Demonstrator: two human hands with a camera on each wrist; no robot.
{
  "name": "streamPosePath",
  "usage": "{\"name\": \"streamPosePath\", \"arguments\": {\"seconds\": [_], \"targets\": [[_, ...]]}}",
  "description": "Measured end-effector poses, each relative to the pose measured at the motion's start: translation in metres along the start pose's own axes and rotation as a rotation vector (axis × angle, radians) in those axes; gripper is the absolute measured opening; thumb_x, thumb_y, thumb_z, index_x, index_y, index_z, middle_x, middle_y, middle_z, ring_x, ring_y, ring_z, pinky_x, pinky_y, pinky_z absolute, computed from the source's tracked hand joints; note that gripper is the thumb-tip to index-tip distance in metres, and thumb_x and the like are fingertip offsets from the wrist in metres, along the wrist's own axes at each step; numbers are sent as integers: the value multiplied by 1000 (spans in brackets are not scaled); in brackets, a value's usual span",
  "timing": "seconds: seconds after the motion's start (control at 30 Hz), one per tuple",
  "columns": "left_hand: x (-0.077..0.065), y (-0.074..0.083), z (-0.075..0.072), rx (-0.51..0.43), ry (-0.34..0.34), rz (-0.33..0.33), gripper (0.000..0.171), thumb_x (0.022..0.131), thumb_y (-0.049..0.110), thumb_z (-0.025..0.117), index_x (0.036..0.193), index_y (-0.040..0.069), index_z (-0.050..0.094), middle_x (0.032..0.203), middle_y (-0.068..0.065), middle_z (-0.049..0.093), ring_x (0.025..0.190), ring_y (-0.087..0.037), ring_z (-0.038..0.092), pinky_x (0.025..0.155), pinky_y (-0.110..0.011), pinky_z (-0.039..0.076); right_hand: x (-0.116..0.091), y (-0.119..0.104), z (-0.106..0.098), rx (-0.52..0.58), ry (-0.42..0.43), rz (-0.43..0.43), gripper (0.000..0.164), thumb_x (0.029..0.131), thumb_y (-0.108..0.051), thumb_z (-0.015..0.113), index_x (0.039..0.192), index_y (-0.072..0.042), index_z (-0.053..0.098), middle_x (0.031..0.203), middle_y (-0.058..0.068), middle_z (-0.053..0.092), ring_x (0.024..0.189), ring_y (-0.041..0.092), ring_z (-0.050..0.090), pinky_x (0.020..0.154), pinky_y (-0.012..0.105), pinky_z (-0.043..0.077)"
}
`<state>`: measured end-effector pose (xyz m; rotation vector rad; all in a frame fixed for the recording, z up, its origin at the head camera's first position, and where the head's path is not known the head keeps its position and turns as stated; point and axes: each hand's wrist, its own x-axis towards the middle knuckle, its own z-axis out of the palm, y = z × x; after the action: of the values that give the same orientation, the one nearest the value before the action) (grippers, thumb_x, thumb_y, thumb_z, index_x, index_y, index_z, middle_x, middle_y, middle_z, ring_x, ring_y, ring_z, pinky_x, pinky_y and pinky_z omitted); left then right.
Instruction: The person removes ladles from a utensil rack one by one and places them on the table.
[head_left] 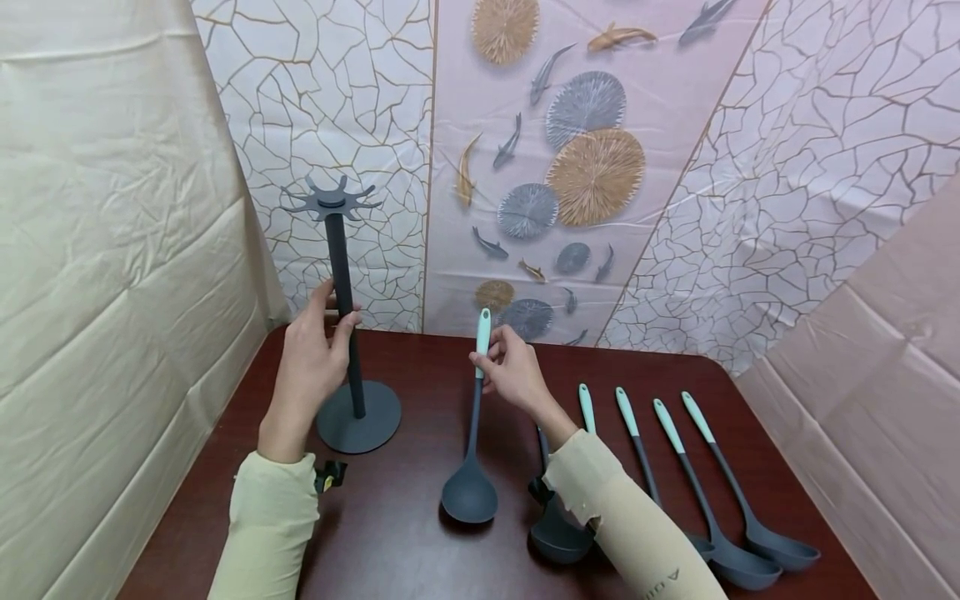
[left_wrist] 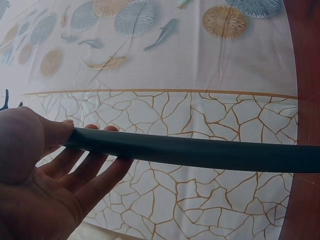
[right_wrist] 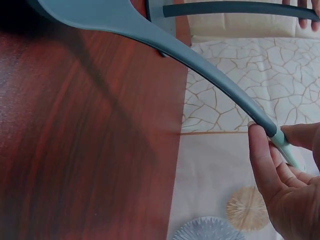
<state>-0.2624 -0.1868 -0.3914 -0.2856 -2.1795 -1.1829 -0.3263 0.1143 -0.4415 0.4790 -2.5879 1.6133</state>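
Note:
My left hand (head_left: 306,358) holds the dark pole of a utensil stand (head_left: 358,429), thumb on one side and fingers on the other. The stand is upright on a round base, with a ring of hooks at its top. In the left wrist view the pole (left_wrist: 200,152) crosses my fingers. My right hand (head_left: 517,371) pinches the mint handle of a dark grey ladle (head_left: 470,493) near where it meets the grey shaft. Handle end up and bowl down, the ladle slants over the table; its shadow shows beside it in the right wrist view.
Several more mint-handled utensils (head_left: 742,500) lie at the table's right. Another dark utensil (head_left: 558,533) is partly hidden under my right forearm. The dark red table (head_left: 390,533) backs onto a patterned cloth (head_left: 360,83), with pale cloth (head_left: 112,250) hanging at the left.

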Motion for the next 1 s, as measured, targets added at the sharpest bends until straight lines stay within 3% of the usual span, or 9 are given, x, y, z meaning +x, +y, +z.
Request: {"name": "streamPosePath", "arguments": {"seconds": [0.17, 0.3, 0.5, 1.0], "targets": [[0, -1, 0, 7, 2, 4, 53, 107, 9, 62, 157, 4, 43, 127, -20, 68, 112, -37, 69, 85, -57, 61, -3, 3, 2, 25, -9, 20, 25, 102, -15, 74, 117, -5, 57, 87, 14, 70, 69, 47, 73, 63, 59, 62], [0, -1, 0, 7, 4, 3, 54, 107, 8, 62, 157, 3, 43, 127, -19, 69, 112, -38, 68, 85, -57, 61, -5, 6, 5, 9, -28, 40, 25, 101, -15, 74, 114, -4, 56, 85, 13, 70, 65, 42, 73, 62, 57, 63], [1, -1, 0, 3, 1, -1, 54, 107, 9, 62, 157, 3, 43, 126, -20, 69, 112, -38, 68, 85, -57, 61, -7, 11, 6, -13, -87, 87, 26, 101, -13, 74, 114, -1, 56, 85, 15, 68, 70, 49, 73, 65, 60, 62], [2, -2, 0, 15, 0, -9, 52, 108, 12, 61, 156, 4, 44, 126, -19, 69, 110, -38, 69, 81, -56, 60, -11, 18, 9, -62, -170, 163, 26, 101, -11, 73, 115, 2, 54, 82, 14, 68, 68, 42, 73, 64, 57, 63]]}}
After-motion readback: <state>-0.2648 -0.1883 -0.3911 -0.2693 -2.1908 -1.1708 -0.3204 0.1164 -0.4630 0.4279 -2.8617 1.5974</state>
